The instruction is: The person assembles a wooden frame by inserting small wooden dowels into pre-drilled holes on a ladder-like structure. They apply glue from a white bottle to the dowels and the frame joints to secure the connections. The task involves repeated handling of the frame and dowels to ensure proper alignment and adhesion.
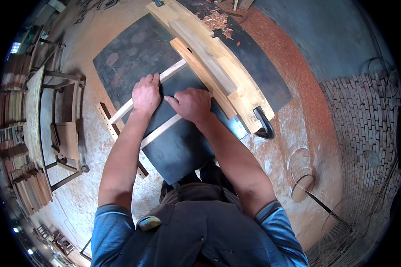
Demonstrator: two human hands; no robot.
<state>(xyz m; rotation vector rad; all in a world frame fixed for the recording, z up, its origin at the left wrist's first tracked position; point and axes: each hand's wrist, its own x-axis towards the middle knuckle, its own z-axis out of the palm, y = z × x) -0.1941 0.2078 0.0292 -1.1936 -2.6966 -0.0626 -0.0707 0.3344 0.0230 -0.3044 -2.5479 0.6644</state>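
A light wooden frame lies on a dark board [178, 164], with two slats joining its side pieces. My left hand [147, 94] is closed round the far slat [173, 71]. My right hand [194, 104] lies at the right end of the near slat [160, 132], fingers curled at the right side piece [200, 76], thumb stretched leftward. The fingertips of the right hand are partly hidden. Past the board's left edge sticks out the left side piece [106, 116], which shows holes. Alongside the right side piece runs a long stepped wooden plank [249, 98].
A black clamp [265, 123] grips the plank's near end; another clamp [157, 3] sits at its far end. Wood shavings [216, 21] lie beyond the plank. Stacked wood strips [33, 182] and a trolley [69, 142] stand left. On the right is a wire-caged fan [338, 236].
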